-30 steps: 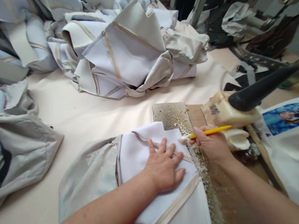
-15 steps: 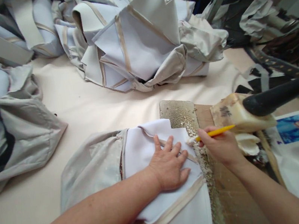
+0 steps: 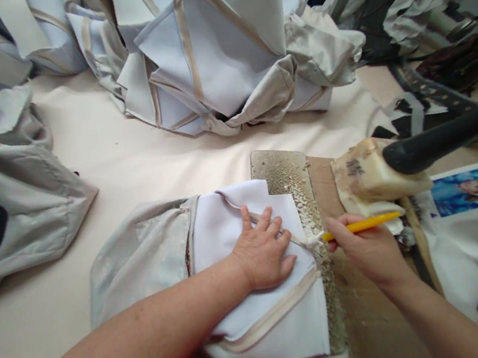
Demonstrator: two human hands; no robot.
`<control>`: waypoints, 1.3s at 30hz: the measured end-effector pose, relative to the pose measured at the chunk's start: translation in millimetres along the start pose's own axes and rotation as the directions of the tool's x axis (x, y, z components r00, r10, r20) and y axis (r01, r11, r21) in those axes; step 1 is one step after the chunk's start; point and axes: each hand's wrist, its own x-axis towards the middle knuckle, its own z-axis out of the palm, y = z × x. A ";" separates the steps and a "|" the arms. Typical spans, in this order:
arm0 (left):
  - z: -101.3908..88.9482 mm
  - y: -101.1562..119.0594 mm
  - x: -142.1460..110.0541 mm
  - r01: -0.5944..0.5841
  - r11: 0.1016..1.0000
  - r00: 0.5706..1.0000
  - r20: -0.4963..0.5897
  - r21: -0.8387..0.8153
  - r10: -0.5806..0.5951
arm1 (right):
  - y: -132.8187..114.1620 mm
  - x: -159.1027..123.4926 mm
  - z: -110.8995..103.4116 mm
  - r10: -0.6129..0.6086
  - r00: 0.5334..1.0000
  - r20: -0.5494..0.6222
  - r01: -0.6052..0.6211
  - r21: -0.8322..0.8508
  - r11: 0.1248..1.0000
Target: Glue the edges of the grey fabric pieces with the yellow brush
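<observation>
My left hand lies flat with spread fingers on a white sewn fabric piece that has beige tape strips and a gathered grey cloth part on its left. Between the fingers of my right hand is a yellow-handled brush. Its white, glue-coated tip touches the right edge of the piece near a tape strip's end. Under that edge is a narrow board crusted with dried whitish residue.
Stained yellowish block with a black handle stands at right, beside a white plastic container with a blue picture. Piled sewn pieces lie at the back; another bundle lies left. Cardboard lies under my right forearm.
My right hand has moved the brush down along the piece's right edge, and the brush lies flatter. My left hand stays on the fabric. The whole view has shifted slightly.
</observation>
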 end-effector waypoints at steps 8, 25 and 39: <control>-1.0 1.1 0.9 -0.001 1.000 1.000 0.008 0.019 0.001 | 8.1 3.0 5.4 -0.007 0.996 -0.091 0.017 0.111 0.994; -0.4 2.9 1.6 0.001 0.999 1.000 -0.002 0.045 -0.001 | 4.2 -29.7 -2.7 0.036 0.997 0.071 -0.034 -0.029 0.999; 1.4 2.1 2.0 -0.007 0.999 1.000 -0.002 0.050 0.007 | 21.3 -80.8 0.5 0.135 0.990 -0.050 -0.131 0.069 0.989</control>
